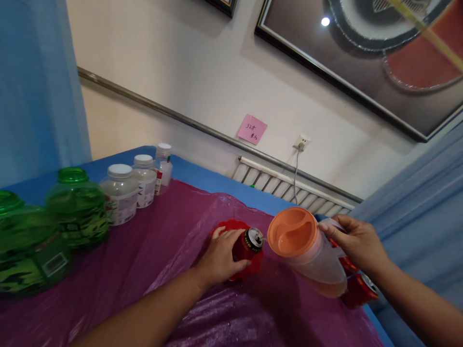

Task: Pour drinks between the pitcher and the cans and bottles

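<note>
My left hand (pixel 219 258) is wrapped round a red drink can (pixel 249 245) that stands on a red flower-shaped plate (pixel 231 226). The can's silver top faces up and right. My right hand (pixel 356 241) grips the handle side of a clear plastic jug (pixel 318 265) with an orange lid (pixel 292 231). The jug is tilted toward the can, its lid close to the can's top. A pale liquid sits in the jug's lower part.
Two more red cans (pixel 358 289) lie behind the jug near the table's right edge. Green jars (pixel 77 207) and white-capped clear jars (pixel 121 193) line the left. A purple plastic sheet (pixel 152 250) covers the blue table. Blue curtains hang at both sides.
</note>
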A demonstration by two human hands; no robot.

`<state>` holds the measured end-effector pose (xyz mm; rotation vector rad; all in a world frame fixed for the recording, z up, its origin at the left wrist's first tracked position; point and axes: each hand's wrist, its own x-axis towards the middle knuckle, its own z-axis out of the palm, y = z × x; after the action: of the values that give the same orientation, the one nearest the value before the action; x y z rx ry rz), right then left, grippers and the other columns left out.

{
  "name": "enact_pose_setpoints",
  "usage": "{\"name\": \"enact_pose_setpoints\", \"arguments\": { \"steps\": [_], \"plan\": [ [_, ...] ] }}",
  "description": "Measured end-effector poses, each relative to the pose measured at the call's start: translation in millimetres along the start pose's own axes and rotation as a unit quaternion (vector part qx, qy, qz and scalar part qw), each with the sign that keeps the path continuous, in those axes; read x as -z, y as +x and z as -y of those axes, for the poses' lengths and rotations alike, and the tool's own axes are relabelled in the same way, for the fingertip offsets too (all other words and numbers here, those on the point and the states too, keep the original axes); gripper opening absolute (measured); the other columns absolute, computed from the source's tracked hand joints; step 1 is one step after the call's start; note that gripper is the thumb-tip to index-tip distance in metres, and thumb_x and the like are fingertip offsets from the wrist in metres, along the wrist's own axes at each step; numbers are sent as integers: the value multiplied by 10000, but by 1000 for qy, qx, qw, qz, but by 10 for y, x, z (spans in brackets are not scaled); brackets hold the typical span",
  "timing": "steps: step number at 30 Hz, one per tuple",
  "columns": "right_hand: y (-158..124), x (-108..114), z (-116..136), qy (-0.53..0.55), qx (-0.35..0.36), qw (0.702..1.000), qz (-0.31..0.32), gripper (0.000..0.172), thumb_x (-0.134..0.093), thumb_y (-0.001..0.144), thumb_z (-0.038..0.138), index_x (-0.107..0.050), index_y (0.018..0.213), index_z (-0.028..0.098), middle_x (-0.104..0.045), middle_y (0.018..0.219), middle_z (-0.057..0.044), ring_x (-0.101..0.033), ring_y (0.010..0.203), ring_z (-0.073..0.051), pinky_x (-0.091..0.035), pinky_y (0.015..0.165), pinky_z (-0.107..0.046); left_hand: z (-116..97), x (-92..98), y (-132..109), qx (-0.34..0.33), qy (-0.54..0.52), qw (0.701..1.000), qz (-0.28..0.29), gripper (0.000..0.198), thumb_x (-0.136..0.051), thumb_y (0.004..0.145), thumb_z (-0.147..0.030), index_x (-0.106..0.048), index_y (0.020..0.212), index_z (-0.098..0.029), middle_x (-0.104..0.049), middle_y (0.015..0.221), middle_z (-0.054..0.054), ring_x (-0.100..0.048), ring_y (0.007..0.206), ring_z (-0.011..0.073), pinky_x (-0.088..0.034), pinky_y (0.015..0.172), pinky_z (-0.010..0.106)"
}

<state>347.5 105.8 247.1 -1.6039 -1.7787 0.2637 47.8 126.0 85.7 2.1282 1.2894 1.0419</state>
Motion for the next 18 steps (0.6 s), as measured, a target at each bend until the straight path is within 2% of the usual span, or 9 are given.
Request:
{"name": "enact_pose_setpoints", "arguments": {
  "steps": [8, 18],
  "plan": [
    [-26, -44, -5, 36, -14, 999, 3, 433, -740, 753, 588, -601, 603, 207, -505, 559, 23, -444, 526, -132, -361, 489, -258, -14, 10, -2, -6, -1, 1000, -3, 686, -806, 675, -371, -560, 1306, -267, -675, 1332, 77, -589, 1273, 341, -224, 1197, 592],
    [-30, -50, 64, 47, -25, 999, 4, 450, -746, 726, 609, -597, 584, 209, -506, 540, 20, -441, 505, -131, -342, 461, -250, -9, -1, -11, 2, -2, 1000, -2, 712, -823, 665, -338, -542, 1314, -252, -662, 1352, 92, -577, 1291, 328, -208, 1204, 585]
  ]
}}
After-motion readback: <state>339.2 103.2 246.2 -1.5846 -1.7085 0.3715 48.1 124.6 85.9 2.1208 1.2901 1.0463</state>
